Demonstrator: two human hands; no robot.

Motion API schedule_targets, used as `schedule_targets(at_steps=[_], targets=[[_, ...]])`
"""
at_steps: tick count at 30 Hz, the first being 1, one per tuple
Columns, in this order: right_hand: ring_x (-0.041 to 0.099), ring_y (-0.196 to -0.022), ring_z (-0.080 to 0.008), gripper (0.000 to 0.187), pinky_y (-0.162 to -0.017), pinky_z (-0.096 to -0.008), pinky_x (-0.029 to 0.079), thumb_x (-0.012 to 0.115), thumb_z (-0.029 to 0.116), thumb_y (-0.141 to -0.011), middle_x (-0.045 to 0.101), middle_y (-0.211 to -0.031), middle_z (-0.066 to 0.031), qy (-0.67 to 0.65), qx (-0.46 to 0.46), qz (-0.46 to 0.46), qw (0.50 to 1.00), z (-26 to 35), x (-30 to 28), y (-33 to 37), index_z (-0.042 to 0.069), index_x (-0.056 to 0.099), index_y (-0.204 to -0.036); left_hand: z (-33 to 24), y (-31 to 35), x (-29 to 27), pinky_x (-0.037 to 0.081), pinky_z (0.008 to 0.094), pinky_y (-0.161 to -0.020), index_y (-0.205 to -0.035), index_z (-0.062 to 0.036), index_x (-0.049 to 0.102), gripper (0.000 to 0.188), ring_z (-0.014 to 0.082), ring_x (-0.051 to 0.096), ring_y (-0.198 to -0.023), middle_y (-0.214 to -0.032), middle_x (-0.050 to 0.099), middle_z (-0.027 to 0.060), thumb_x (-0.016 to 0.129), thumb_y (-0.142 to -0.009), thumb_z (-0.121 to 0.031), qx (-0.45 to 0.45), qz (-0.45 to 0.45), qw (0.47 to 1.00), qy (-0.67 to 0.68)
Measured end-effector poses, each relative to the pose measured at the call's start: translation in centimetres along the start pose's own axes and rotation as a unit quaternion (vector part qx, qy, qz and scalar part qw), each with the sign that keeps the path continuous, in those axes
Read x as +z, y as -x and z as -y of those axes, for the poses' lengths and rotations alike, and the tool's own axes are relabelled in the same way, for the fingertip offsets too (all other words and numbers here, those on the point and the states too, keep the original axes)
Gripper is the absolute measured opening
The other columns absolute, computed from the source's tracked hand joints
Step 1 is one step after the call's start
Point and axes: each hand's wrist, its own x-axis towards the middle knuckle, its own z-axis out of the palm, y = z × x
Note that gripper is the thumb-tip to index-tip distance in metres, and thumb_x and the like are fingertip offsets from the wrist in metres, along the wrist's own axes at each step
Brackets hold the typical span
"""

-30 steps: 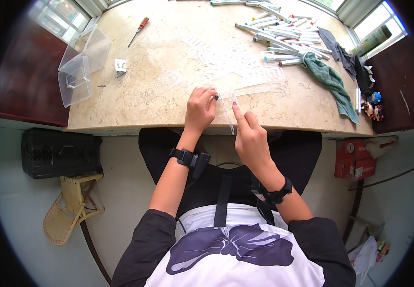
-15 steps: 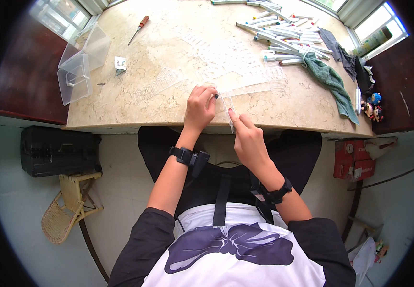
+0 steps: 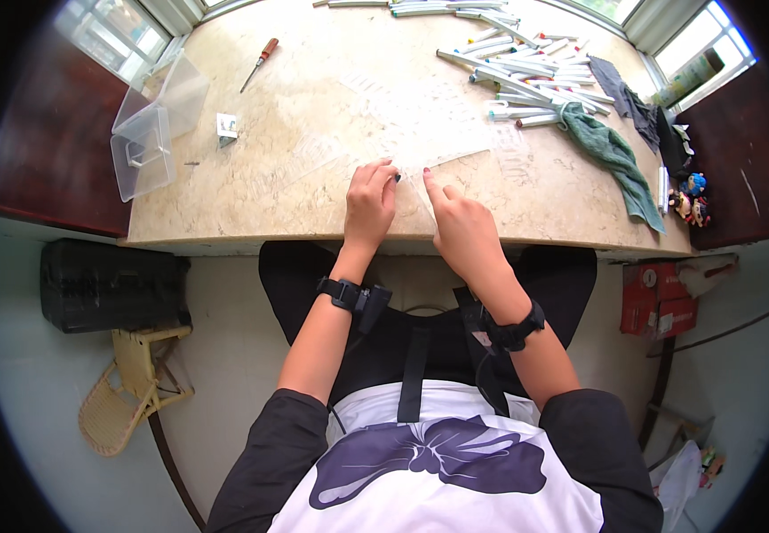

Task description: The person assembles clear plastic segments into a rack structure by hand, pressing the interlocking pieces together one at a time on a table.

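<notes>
Both my hands are at the table's front edge, around a thin clear plastic piece [image 3: 426, 201]. My left hand [image 3: 370, 206] has its fingers bent and drawn together by the piece's far end; a small dark spot shows at the fingertips, and I cannot make out what it is. My right hand [image 3: 468, 229] has the index finger stretched along the piece, while the other fingers curl under, partly hidden. Just beyond lie several flat clear plastic panels with cut-outs [image 3: 429, 115], washed out by glare.
Many capped markers [image 3: 526, 75] are heaped at the back right, beside a green cloth [image 3: 611, 155] and a grey cloth [image 3: 624, 98]. At the left lie a screwdriver [image 3: 264, 55], a clear plastic box [image 3: 146, 151] and a small card-like packet [image 3: 226, 125]. Small figurines [image 3: 691, 200] stand far right.
My right index finger has straightened and moved forward along the clear piece. That piece now appears edge-on and thinner. My left hand has barely moved; the view has shifted slightly.
</notes>
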Motion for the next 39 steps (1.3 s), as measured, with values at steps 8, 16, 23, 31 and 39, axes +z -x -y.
schedule_targets(at_steps=[8, 16, 23, 31, 39], targets=[[0.06, -0.073, -0.0337, 0.067, -0.067, -0.0399, 0.051, 0.053, -0.009, -0.071, 0.057, -0.085, -0.0156, -0.007, -0.011, 0.017, 1.0, -1.1, 0.3, -0.2, 0.005, 0.047, -0.137, -0.1, -0.1, -0.1, 0.049, 0.0385, -0.082, -0.092, -0.0017, 0.064, 0.013, 0.0319, 0.06, -0.095, -0.102, 0.065, 0.0137, 0.059, -0.081, 0.004, -0.001, -0.007, 0.999, -0.036], [0.056, -0.079, -0.0311, 0.033, -0.07, -0.0395, 0.048, 0.06, 0.011, -0.086, 0.054, -0.086, -0.0156, -0.105, -0.036, -0.149, 0.983, 0.1, 0.4, -1.3, 0.003, 0.06, -0.118, 0.3, 0.0, 0.2, 0.05, 0.0382, -0.08, -0.092, -0.0024, 0.064, 0.014, 0.0312, 0.06, -0.091, -0.1, 0.065, 0.013, 0.06, -0.08, 0.003, 0.011, -0.013, 0.999, -0.044], [0.048, -0.087, -0.0306, 0.018, -0.077, -0.0389, 0.042, 0.064, 0.015, -0.082, 0.05, -0.085, -0.0154, 0.0, -0.022, -0.159, 0.987, 1.0, 2.5, -0.8, -0.002, 0.06, -0.076, 0.1, 0.2, 0.1, 0.049, 0.0399, -0.077, -0.09, -0.0025, 0.063, 0.009, 0.032, 0.058, -0.088, -0.093, 0.062, 0.0133, 0.062, -0.081, -0.001, -0.017, -0.002, 1.0, -0.016], [0.047, -0.091, -0.0299, 0.016, -0.078, -0.0388, 0.039, 0.065, 0.015, -0.081, 0.052, -0.09, -0.0144, 0.04, -0.023, -0.157, 0.987, 1.0, 2.6, -0.9, 0.0, 0.062, -0.076, 0.4, 0.1, 0.1, 0.051, 0.0328, -0.065, -0.091, -0.0022, 0.064, 0.01, 0.0258, 0.06, -0.075, -0.095, 0.061, 0.0121, 0.064, -0.081, 0.0, -0.005, 0.008, 1.0, -0.028], [0.061, -0.079, -0.0259, 0.034, -0.068, -0.0343, 0.05, 0.058, 0.008, -0.08, 0.061, -0.083, -0.0129, -0.02, -0.034, -0.147, 0.988, -0.7, 1.9, -2.8, -0.004, 0.06, -0.112, 0.4, 0.1, 0.1, 0.051, 0.0331, -0.065, -0.09, -0.0017, 0.064, 0.01, 0.0261, 0.06, -0.074, -0.093, 0.062, 0.0128, 0.063, -0.081, 0.0, 0.009, 0.005, 0.999, -0.032]])
